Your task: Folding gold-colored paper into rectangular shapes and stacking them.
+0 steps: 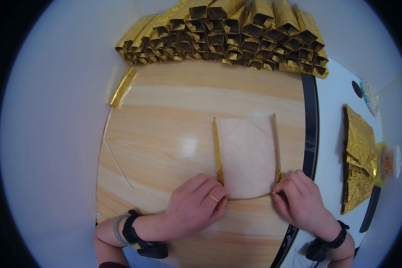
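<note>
A sheet of gold foil paper (248,156) lies on the wooden table with its pale back facing up. Both its left and right edges are turned up, showing narrow gold strips. My left hand (195,201), wearing a ring, pinches the near left corner between thumb and fingers. At the near right corner, my right hand (301,198) pinches the paper in the same way. Between the two hands the near edge runs as a thin, slightly raised dark line. The fingertips cover both near corners.
Folded gold paper tubes (223,35) are stacked along the far edge. A flat gold strip (122,87) and a thin pale stick (117,163) lie at the left. Right of the table's dark edge (309,125) are gold sheets (359,161) and a clear tub (390,162).
</note>
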A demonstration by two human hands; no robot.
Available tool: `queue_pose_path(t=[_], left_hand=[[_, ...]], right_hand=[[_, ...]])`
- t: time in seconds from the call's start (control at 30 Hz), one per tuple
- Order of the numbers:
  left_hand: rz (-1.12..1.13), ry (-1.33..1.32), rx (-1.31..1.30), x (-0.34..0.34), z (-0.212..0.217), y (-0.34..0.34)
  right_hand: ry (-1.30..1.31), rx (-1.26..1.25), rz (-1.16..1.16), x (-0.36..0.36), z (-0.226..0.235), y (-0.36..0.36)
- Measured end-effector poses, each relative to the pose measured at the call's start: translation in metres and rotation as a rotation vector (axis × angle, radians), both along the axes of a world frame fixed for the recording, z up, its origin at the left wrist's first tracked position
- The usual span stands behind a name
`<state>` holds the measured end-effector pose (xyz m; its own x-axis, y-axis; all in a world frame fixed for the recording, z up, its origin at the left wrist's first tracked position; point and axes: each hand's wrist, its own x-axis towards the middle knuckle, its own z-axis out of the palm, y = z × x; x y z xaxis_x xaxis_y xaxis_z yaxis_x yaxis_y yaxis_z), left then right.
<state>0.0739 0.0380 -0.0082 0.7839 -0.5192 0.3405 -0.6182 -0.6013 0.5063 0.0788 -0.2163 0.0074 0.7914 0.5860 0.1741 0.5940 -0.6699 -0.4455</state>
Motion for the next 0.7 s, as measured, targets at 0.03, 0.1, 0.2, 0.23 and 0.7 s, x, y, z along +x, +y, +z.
queue_pose_path(t=[0.03,0.1,0.2,0.23,0.7], left_hand=[[0.0,0.004,0.001,0.0001,-0.0001,-0.0001],[-0.004,0.044,-0.014,0.0002,-0.0001,-0.0006],[0.001,0.156,-0.071,-0.0001,0.0028,-0.0005],[-0.002,0.159,-0.071,0.0004,0.004,0.0001],[0.024,0.271,-0.071,0.0015,0.0066,0.0059]], right_hand=[[0.004,0.001,0.0,-0.0002,0.0006,0.0011],[0.031,-0.005,-0.023,-0.0008,0.0012,0.0022],[0.039,0.035,-0.052,-0.0009,-0.0054,-0.0002],[0.042,0.035,-0.055,-0.0012,-0.0052,-0.0001],[0.023,0.058,-0.105,-0.0018,-0.0051,-0.0067]])
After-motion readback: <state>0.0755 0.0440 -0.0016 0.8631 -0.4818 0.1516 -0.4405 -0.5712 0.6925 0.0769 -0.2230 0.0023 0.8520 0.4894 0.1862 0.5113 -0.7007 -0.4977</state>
